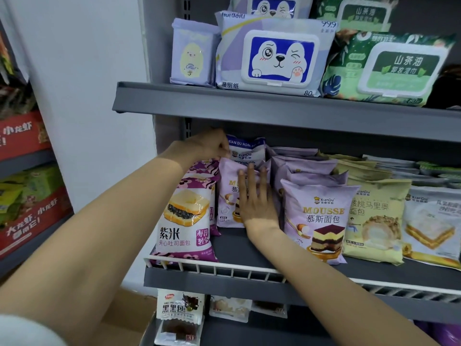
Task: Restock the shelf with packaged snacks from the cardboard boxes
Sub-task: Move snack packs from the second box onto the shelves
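Note:
On the middle grey shelf (239, 248) stands a lilac mousse bread pack (228, 186), second row from the left. My left hand (207, 144) pinches its top left corner. My right hand (257, 196) lies flat against its front with fingers spread, holding it upright. Behind it a white and purple pack (245, 148) shows its top. To the left stands a purple rice toast pack (185, 218). To the right stands another mousse bread pack (318, 218) at the front of a row. A cardboard box (129, 318) sits low, below my left arm.
Yellow walnut bread packs (374, 216) and white sandwich packs (431, 226) fill the shelf's right side. A white wire rail (224, 267) runs along the shelf front. Wet wipe packs (274, 56) sit on the shelf above. Dark snack packs (179, 310) hang below. Red cartons (22, 136) stand at far left.

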### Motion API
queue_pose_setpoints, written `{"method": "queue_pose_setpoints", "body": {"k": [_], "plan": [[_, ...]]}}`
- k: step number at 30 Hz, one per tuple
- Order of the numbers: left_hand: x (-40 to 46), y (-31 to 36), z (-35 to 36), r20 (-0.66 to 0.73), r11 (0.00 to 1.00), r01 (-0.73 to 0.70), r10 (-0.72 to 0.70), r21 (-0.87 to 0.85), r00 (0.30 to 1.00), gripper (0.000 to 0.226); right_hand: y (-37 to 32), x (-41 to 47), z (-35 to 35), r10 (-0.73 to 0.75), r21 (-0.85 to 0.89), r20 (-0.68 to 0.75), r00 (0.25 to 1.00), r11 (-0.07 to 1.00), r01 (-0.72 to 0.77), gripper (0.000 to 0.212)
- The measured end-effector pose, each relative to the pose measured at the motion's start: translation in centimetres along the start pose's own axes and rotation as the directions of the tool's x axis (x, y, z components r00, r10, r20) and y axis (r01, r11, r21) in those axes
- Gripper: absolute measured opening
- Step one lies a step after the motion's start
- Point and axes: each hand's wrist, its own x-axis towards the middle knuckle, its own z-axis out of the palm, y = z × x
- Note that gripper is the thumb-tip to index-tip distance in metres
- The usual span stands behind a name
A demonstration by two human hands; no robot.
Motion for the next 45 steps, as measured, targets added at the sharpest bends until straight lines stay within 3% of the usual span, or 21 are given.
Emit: {"method": "queue_pose_setpoints", "body": {"k": [3, 5, 6, 7, 9, 12, 17, 21, 25, 27, 29, 32, 33, 35, 37, 39, 41, 45], "plan": [[-0.4, -0.5, -0.2, -0.014, 1.0, -0.027, 0.027, -0.003, 1.0, 0.019, -0.1, 0.0, -1.8, 0.061, 0.012, 0.02, 0.998, 0.998, -0.061, 0.061], [-0.3, -0.6, 0.2, -0.061, 1.0, -0.015, 0.014, -0.016, 0.998, 0.019, 0.3, -0.1, -2.1, -0.05, 0.002, -0.005, 0.999, 0.999, 0.05, 0.061], [-0.2, -0.5, 0.4, -0.091, 1.0, -0.003, 0.001, -0.025, 0.996, 0.019, 0.6, -0.1, -1.7, -0.075, 0.054, 0.06, 0.995, 0.996, 0.072, 0.072], [-0.1, -0.3, 0.6, -0.114, 0.999, 0.016, -0.019, -0.028, 0.993, 0.019, 0.8, -0.1, -1.4, -0.05, 0.064, 0.086, 0.995, 0.997, 0.045, 0.1], [0.1, -0.1, 1.1, -0.147, 0.998, 0.055, -0.058, -0.024, 0.987, 0.02, 0.8, -0.4, -0.9, -0.03, 0.01, 0.021, 0.999, 0.999, 0.03, 0.137], [0.1, -0.4, 1.6, -0.21, 0.99, 0.141, -0.143, -0.025, 0.967, 0.023, 0.1, 0.1, -0.2, -0.008, 0.026, 0.077, 0.997, 1.0, 0.006, 0.148], [0.0, -0.4, 2.0, -0.25, 0.97, 0.211, -0.236, -0.122, 0.939, 0.028, -0.3, 0.7, -0.6, 0.016, -0.046, 0.088, 0.996, 0.999, -0.012, 0.139], [-1.7, -0.1, 1.6, -0.217, 0.974, 0.132, -0.172, -0.186, 0.961, 0.027, -0.7, 1.0, -0.8, 0.099, -0.181, 0.069, 0.993, 0.98, -0.085, 0.136], [-4.7, 0.0, 1.3, -0.225, 0.986, 0.107, -0.134, -0.128, 0.965, 0.032, -1.0, 0.6, -1.6, 0.128, -0.122, 0.12, 0.984, 0.986, -0.114, 0.131], [-6.1, 0.2, 1.1, -0.297, 0.989, 0.122, -0.141, -0.082, 0.945, 0.032, -0.9, 0.2, -2.1, 0.014, -0.021, 0.132, 0.991, 1.0, -0.012, 0.124], [-7.7, 0.0, 1.1, -0.37, 0.983, 0.168, -0.182, -0.068, 0.911, 0.031, -0.7, -1.0, -3.7, -0.072, 0.177, 0.181, 0.981, 0.983, 0.04, 0.105], [-10.9, -0.4, 1.1, -0.456, 0.961, 0.205, -0.268, -0.184, 0.848, 0.043, -1.3, -2.8, -5.6, -0.094, 0.532, 0.053, 0.994, 0.845, 0.051, 0.077], [-12.2, -0.2, 1.2, -0.429, 0.923, 0.223, -0.347, -0.312, 0.834, 0.052, -1.6, -3.0, -5.8, -0.103, 0.651, 0.075, 0.992, 0.759, 0.03, 0.074], [-14.5, -0.1, 1.6, -0.243, 0.786, 0.259, -0.456, -0.562, 0.856, 0.071, -2.6, -3.2, -6.0, -0.166, 0.802, 0.14, 0.976, 0.598, -0.013, 0.084], [-15.9, -0.3, 2.0, -0.045, 0.752, 0.347, -0.446, -0.56, 0.894, 0.087, -3.4, -3.5, -6.6, -0.231, 0.862, 0.213, 0.949, 0.502, -0.071, 0.108], [-16.5, -1.2, 2.5, 0.033, 0.744, 0.397, -0.452, -0.538, 0.891, 0.112, -3.9, -3.9, -6.8, -0.277, 0.853, 0.266, 0.923, 0.514, -0.092, 0.129], [-16.6, -1.8, 2.7, 0.124, 0.704, 0.42, -0.432, -0.573, 0.893, 0.123, -4.2, -4.2, -6.7, -0.28, 0.834, 0.283, 0.917, 0.545, -0.09, 0.135], [-16.3, -2.5, 3.2, 0.203, 0.677, 0.427, -0.387, -0.599, 0.899, 0.114, -4.8, -4.7, -6.6, -0.253, 0.827, 0.263, 0.931, 0.557, -0.082, 0.122]]}}
